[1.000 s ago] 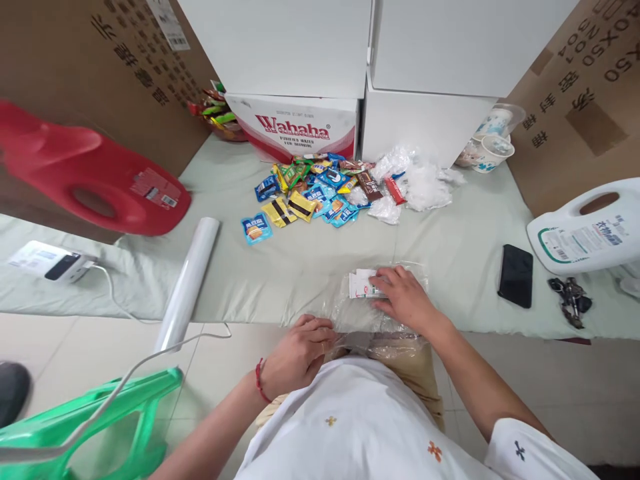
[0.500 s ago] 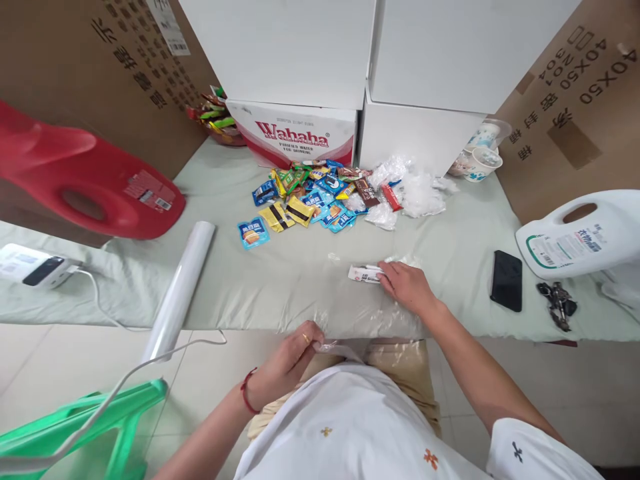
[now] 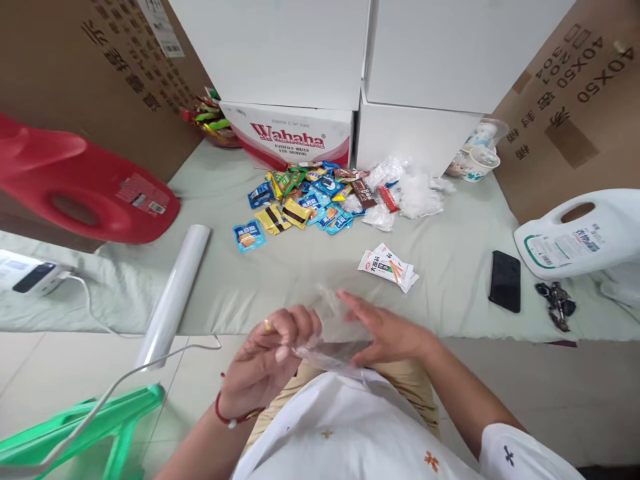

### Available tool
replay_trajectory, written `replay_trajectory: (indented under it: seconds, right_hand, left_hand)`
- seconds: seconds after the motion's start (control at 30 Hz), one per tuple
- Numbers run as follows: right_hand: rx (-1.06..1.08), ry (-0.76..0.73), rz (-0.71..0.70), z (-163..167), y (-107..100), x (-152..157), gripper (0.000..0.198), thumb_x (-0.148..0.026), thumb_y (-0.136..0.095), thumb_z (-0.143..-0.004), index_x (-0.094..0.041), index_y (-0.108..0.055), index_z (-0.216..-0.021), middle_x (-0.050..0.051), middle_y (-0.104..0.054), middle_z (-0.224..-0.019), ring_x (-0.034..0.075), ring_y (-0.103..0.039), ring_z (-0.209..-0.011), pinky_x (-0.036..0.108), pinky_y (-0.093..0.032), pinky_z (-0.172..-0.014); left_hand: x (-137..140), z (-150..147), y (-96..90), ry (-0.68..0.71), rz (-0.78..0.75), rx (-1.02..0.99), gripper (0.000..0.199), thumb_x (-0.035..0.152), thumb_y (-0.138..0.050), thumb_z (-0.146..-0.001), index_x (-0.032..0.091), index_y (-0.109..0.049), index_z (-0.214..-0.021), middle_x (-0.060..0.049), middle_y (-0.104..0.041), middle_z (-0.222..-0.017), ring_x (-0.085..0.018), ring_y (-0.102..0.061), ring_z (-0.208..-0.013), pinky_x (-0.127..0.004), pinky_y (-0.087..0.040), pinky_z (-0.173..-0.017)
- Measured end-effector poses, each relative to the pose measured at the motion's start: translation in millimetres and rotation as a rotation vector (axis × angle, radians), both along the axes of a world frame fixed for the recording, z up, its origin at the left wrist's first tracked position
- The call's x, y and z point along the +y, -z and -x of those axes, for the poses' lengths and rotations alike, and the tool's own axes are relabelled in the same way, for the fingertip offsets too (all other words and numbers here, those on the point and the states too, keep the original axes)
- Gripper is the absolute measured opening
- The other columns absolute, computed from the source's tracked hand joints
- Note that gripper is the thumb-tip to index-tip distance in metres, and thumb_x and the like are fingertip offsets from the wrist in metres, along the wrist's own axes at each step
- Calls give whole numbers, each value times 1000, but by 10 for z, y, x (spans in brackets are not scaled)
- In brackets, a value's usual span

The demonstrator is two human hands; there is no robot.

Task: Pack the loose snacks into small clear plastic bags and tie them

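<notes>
My left hand (image 3: 275, 357) is closed on a clear plastic bag (image 3: 330, 360) near the table's front edge. Against the other side of the bag, my right hand (image 3: 387, 330) has its fingers spread apart. Two white snack packets (image 3: 387, 265) lie overlapped on the cloth just beyond my right hand. Farther back is a pile of small wrapped snacks (image 3: 320, 200) in blue, yellow, green and brown. Crumpled clear plastic (image 3: 420, 190) lies at the pile's right side. One blue snack packet (image 3: 249, 235) sits apart at the pile's left front.
A red jug (image 3: 90, 193) and a plastic film roll (image 3: 175, 293) are on the left. To the right are a white detergent jug (image 3: 580, 233), a black phone (image 3: 505, 281) and keys (image 3: 556, 305). White boxes (image 3: 295, 137) stand behind; a green stool (image 3: 90, 427) is below left.
My right hand has let go of the white packets, leaving them on the cloth, and come back to the clear bag. My left hand has risen with the bag.
</notes>
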State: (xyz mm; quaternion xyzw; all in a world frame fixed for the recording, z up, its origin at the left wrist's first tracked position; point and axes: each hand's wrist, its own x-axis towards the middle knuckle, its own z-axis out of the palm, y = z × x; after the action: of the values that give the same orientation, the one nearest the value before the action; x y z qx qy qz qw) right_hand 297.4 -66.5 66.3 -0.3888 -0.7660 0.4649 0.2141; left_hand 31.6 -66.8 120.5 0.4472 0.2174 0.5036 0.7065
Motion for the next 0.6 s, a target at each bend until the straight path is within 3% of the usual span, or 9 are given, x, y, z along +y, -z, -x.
replay_trajectory:
  seconds: [0.07, 0.13, 0.23, 0.3, 0.37, 0.43, 0.47, 0.53, 0.6]
  right_hand:
    - [96, 124, 196, 112, 129, -153, 70, -42, -68, -90, -25, -46, -154, 9, -72, -118, 19, -69, -86, 34, -55, -83]
    - [226, 374, 374, 210, 239, -240, 40, -35, -55, -96, -21, -64, -132, -1, -68, -71, 14, -59, -56, 28, -52, -62]
    - [451, 613, 483, 383, 252, -277, 23, -35, -58, -93, -20, -68, -107, -3, -63, -66, 13, -58, -55, 26, -51, -60]
    - [542, 510, 482, 436, 177, -249, 26, -37, -67, -89, -21, -67, -109, 3, -72, -92, 16, -67, -79, 30, -55, -76]
    - [525, 248, 520, 343, 96, -148, 39, -41, -73, -85, -22, -67, -119, 6, -73, -106, 20, -69, -95, 35, -55, -86]
    - [390, 91, 532, 97, 45, 70, 47, -45, -71, -86, -21, -66, -126, 7, -74, -97, 20, -70, -89, 36, -55, -83]
    - [289, 111, 488, -53, 35, 230, 46, -46, -66, -90, -21, -66, -129, 6, -74, -90, 20, -70, -83, 36, -56, -80]
    - [9, 412, 158, -328, 42, 636, 35, -37, -53, -98, -21, -70, -124, 6, -72, -87, 19, -68, -77, 34, -55, -76]
    - [-307, 576, -244, -488, 65, 1090, 28, -25, -55, -95, -22, -73, -116, 10, -69, -114, 24, -65, -103, 38, -54, -89]
  left_hand:
    - [124, 9, -60, -140, -39, 11, 16, 34, -63, -88, 21, -57, -80, -3, -46, -76, -20, -50, -79, -33, -43, -69]
    - [209, -4, -6, -249, -116, 179, 14, 30, -66, -88, 20, -61, -79, -6, -56, -90, -23, -55, -97, -35, -45, -82]
    - [193, -213, 239, -164, -212, 414, 15, 37, -68, -90, 22, -66, -93, -11, -59, -130, -30, -48, -131, -40, -42, -102]
    - [123, -427, 442, -42, -193, 514, 29, 43, -77, -84, 22, -65, -100, -13, -58, -138, -33, -47, -137, -45, -42, -107]
    - [75, -570, 627, -139, -104, 564, 29, 46, -73, -87, 21, -60, -83, -12, -67, -120, -31, -56, -129, -42, -45, -103]
    - [83, -565, 769, -322, 94, 556, 34, 49, -67, -92, 22, -51, -80, -6, -68, -94, -23, -68, -102, -35, -51, -89]
    - [103, -510, 820, -412, 192, 549, 36, 51, -66, -92, 22, -48, -81, -1, -65, -82, -18, -68, -85, -31, -52, -79]
    - [148, -353, 870, -510, 334, 534, 40, 55, -69, -88, 24, -44, -87, 8, -51, -66, -11, -53, -58, -23, -45, -59]
    - [166, -216, 852, -453, 411, 500, 41, 58, -68, -88, 26, -45, -95, 11, -39, -61, -8, -37, -47, -19, -34, -47]
